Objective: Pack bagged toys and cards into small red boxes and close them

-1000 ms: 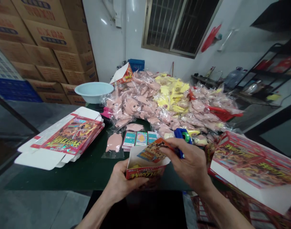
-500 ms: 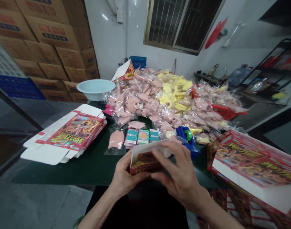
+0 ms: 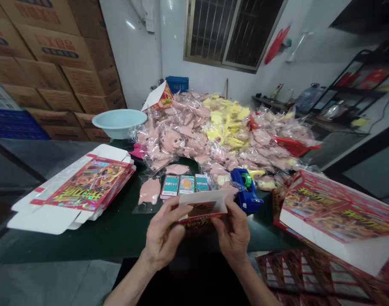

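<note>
The left hand [image 3: 162, 238] and right hand [image 3: 233, 238] grip a small printed carton [image 3: 201, 219] evenly from both sides at lower centre, its white flap [image 3: 203, 202] held level.

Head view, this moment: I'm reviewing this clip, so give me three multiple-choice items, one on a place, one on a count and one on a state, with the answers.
1. Where is the blue tape dispenser?
A. In the pale blue basin
B. On the dark green tabletop, right of the printed cards
C. On the flat printed cartons

2. How many printed cards lie in the row?
A. Two
B. Four
C. Three

3. What state is the small printed carton in?
A. Held up by the left hand and right hand, white inside showing
B. Lying shut on the tabletop
C. Sealed with tape

1 B: the dispenser stands just right of the row.
2 C: three fronts show side by side.
3 A: both hands grip it, white face toward the camera.
</note>
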`<state>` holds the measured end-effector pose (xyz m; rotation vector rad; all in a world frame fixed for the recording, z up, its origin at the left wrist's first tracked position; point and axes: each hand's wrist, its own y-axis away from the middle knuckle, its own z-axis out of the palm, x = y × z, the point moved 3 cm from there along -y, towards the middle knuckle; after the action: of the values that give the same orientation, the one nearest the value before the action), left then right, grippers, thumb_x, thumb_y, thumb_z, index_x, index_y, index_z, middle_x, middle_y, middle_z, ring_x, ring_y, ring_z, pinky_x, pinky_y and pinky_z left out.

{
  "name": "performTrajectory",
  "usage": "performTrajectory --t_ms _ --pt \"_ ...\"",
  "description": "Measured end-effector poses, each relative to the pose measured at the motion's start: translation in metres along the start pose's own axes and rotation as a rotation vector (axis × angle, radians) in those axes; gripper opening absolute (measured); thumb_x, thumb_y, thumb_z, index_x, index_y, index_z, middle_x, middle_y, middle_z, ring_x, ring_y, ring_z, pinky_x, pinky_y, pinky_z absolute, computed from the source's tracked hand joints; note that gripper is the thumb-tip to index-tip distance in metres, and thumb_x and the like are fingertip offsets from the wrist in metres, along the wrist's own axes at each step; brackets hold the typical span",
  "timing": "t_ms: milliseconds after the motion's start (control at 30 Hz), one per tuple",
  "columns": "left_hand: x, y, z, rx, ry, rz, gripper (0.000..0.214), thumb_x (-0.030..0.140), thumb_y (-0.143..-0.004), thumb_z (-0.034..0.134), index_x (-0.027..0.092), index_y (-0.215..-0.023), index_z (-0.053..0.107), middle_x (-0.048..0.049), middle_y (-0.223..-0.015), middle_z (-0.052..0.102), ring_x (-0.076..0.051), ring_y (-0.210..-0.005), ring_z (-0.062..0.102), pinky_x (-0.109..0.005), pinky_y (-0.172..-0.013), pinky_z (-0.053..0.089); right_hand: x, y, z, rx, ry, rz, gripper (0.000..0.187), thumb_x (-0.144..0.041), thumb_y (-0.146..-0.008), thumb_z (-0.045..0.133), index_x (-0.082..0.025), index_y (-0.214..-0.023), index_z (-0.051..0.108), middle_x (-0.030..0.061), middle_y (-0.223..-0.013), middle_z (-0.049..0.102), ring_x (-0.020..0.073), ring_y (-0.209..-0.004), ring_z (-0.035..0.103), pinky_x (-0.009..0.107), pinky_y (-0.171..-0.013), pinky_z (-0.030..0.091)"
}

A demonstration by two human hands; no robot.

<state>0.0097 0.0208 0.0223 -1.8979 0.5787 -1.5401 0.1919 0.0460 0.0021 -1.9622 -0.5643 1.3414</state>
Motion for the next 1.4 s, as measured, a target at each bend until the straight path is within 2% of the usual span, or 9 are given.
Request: performTrajectory --t_ms 67,167,300,400,633,800,1033,1267,1400 --pt "0.004 -0.002 -0.002 0.038 0.029 -0.122 0.028 0.026 -0.09 0.044 0.02 -0.101 0.069 -0.0099 -0.112 0.063 -0.023 -0.101 0.061 -0.034 -0.086 0.05 -0.006 -0.005 -0.005 -0.064 0.03 -0.089 0.033 -0.016 -0.083 0.055 -0.027 -0.114 0.052 0.0076 -0.107 0.055 0.0212 -0.1 0.058 0.037 -0.08 0.052" --pt "0.005 -0.004 0.001 0.145 0.059 -0.221 0.017 0.023 -0.084 0.055 0.018 -0.089 0.071 -0.008 -0.099 0.067 -0.02 -0.093 0.063 -0.029 -0.082 0.05 -0.017 -0.015 -0.014 -0.111 -0.001 -0.123 0.02 -0.015 -0.086 0.049 -0.026 -0.099 0.059 0.007 -0.107 0.053 0.0191 -0.095 0.058 0.033 -0.076 0.052" --pt "0.002 -0.003 0.009 0.293 0.268 -0.342 0.028 0.02 -0.082 0.058 0.023 -0.111 0.056 -0.0038 -0.092 0.067 -0.014 -0.082 0.064 -0.024 -0.072 0.052 -0.024 -0.021 -0.022 -0.073 -0.04 -0.001 0.025 -0.012 -0.084 0.05 -0.025 -0.104 0.057 0.0041 -0.096 0.057 0.0155 -0.087 0.059 0.028 -0.075 0.051" --pt "0.003 -0.003 0.011 0.248 0.241 -0.379 0.029 0.018 -0.083 0.057 0.022 -0.112 0.056 -0.0034 -0.095 0.065 -0.012 -0.078 0.062 -0.022 -0.07 0.051 -0.025 -0.021 -0.024 -0.095 -0.072 0.094 0.042 -0.015 -0.084 0.054 -0.025 -0.123 0.046 0.0064 -0.105 0.058 0.0167 -0.09 0.061 0.029 -0.077 0.051" --pt "0.01 -0.015 0.008 0.195 0.426 -0.228 0.016 0.006 -0.077 0.059 0.019 -0.07 0.064 -0.001 -0.083 0.058 -0.017 -0.084 0.061 -0.03 -0.077 0.049 -0.036 -0.023 -0.031 -0.18 -0.129 -0.001 0.027 -0.005 -0.083 0.052 -0.025 -0.1 0.06 0.0038 -0.102 0.06 0.0152 -0.095 0.059 0.029 -0.083 0.047" --pt "0.016 -0.012 0.008 0.105 0.551 -0.317 0.018 0.024 -0.084 0.052 0.016 -0.08 0.068 -0.0108 -0.104 0.061 -0.026 -0.102 0.058 -0.035 -0.078 0.05 -0.037 -0.023 -0.037 -0.3 -0.152 0.087 0.027 -0.02 -0.083 0.056 -0.023 -0.11 0.059 0.0082 -0.113 0.059 0.0209 -0.11 0.054 0.034 -0.089 0.047" --pt "0.025 -0.012 0.005 -0.075 0.075 -0.296 0.015 0.014 -0.076 0.065 0.02 -0.087 0.058 -0.0034 -0.096 0.065 -0.013 -0.085 0.062 -0.023 -0.075 0.05 -0.039 -0.019 -0.034 -0.208 -0.06 0.15 0.018 -0.015 -0.083 0.058 -0.022 -0.099 0.06 0.0051 -0.103 0.061 0.0167 -0.096 0.059 0.028 -0.08 0.049" --pt "0.019 -0.007 0.013 0.213 0.123 -0.18 0.012 0.016 -0.08 0.061 0.021 -0.091 0.064 -0.0001 -0.085 0.068 -0.012 -0.08 0.064 -0.021 -0.073 0.051 -0.049 -0.022 -0.03 -0.163 0.036 0.029 0.018 -0.012 -0.086 0.053 -0.021 -0.1 0.058 0.0016 -0.089 0.06 0.0118 -0.084 0.058 0.023 -0.075 0.047" --pt "0.019 -0.019 0.006 -0.033 0.24 -0.28 0.012 0.014 -0.08 0.061 0.023 -0.085 0.069 -0.0013 -0.086 0.069 -0.013 -0.084 0.064 -0.022 -0.074 0.051 -0.057 -0.026 -0.032 -0.17 0.058 0.027 0.019 -0.009 -0.084 0.055 -0.021 -0.097 0.06 0.0016 -0.087 0.06 0.0106 -0.082 0.059 0.021 -0.073 0.047"
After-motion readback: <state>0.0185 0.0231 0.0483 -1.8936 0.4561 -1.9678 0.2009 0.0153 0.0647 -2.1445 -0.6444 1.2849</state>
